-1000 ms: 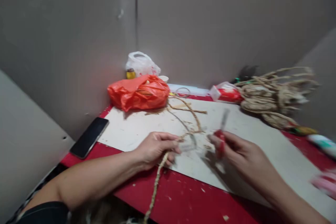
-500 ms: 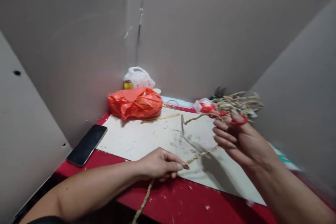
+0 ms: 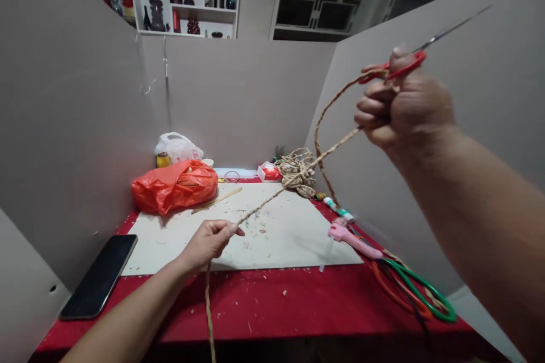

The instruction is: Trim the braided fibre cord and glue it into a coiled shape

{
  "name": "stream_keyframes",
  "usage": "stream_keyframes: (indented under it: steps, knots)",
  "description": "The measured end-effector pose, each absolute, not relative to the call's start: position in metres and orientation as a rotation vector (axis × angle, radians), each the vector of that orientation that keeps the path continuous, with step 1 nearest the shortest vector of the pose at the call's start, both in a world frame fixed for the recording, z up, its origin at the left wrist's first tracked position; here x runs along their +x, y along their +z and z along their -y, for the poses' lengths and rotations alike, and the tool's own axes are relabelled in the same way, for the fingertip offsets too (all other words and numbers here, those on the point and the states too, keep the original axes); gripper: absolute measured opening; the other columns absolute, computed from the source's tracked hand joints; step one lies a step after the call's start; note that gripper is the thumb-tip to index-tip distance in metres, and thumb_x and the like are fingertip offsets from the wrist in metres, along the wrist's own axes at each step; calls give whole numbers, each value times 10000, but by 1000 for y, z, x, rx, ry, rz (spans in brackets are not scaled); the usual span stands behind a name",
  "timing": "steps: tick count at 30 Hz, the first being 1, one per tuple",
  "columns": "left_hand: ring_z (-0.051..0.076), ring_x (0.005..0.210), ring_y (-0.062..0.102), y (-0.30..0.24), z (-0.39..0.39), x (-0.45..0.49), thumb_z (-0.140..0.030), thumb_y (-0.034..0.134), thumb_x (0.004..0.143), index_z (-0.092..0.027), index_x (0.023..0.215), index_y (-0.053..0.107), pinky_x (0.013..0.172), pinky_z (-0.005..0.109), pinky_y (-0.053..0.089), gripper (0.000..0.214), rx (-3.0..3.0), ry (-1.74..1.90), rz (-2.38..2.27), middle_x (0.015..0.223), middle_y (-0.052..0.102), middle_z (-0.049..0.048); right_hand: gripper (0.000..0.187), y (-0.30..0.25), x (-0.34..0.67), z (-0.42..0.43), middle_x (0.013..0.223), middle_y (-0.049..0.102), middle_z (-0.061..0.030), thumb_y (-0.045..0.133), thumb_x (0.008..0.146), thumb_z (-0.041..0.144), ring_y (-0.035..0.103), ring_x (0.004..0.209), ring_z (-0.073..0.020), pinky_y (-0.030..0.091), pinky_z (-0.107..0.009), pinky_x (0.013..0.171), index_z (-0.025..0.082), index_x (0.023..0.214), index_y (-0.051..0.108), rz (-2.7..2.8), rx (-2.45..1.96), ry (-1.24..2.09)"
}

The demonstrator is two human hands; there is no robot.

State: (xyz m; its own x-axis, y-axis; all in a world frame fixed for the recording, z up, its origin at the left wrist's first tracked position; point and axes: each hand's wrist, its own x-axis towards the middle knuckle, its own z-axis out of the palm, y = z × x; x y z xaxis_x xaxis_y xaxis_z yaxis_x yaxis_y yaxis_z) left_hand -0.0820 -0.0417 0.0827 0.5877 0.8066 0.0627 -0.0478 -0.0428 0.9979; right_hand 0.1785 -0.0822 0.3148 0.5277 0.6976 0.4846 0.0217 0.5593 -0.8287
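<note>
A thin twisted straw cord stretches taut and slanting between my two hands above the table. My left hand pinches it between thumb and fingers, and the cord's lower length hangs past the table's front edge. Raised high on the right, my right hand is closed around the cord's other part. That same hand also carries red-handled scissors, their blades pointing up and to the right. From my right fist a free end of the cord loops down in front of the side panel. My right hand is slightly blurred.
On the red-covered table lies a white board with scraps. Around it are a black phone, an orange bag, a white bag, a straw cord bundle, a pink glue gun and green-handled pliers. Grey panels enclose the table.
My right hand has risen up and away with the scissors, pulling the cord into a longer straight stretch. My left hand still pinches it. The camera view has tilted up.
</note>
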Motion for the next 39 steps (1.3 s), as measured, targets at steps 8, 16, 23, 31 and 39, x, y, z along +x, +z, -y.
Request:
stream_keyframes:
  steps: [8,16,23,31,39]
  knots:
    - [46,420,179,123,26,-115,-531,621,773,-110,794,681,408,199,133,425,1580,866,-804,486,248,-87,480,345,208,106,430,537,63,359,839,359,198,393,46,145,-431,522,82,458,452,765,-923,277]
    - [55,376,222,157,-15,-180,-378,696,720,-136,641,668,387,200,142,256,1574,1120,-1174,408,322,-78,495,327,246,104,297,226,102,235,854,368,132,359,23,133,-405,497,146,451,418,679,-844,319]
    - [179,684,633,144,-25,-131,-331,722,705,-139,783,692,588,221,460,210,1444,982,-1043,741,713,70,244,283,185,62,377,261,145,529,881,365,158,361,-35,87,-237,405,201,703,496,905,-715,730]
    - [120,528,591,147,-28,-44,-373,426,934,-113,803,596,555,233,512,337,1146,930,-725,613,609,39,423,183,60,67,417,288,150,712,679,528,140,338,-39,107,-191,332,231,763,423,1135,-608,1316]
    - [32,312,181,157,-72,-92,-210,441,903,-143,851,523,312,124,156,118,1153,1181,-743,455,223,-118,411,132,108,70,836,645,-33,570,774,574,575,756,-138,452,-248,657,180,884,595,1410,-1127,778]
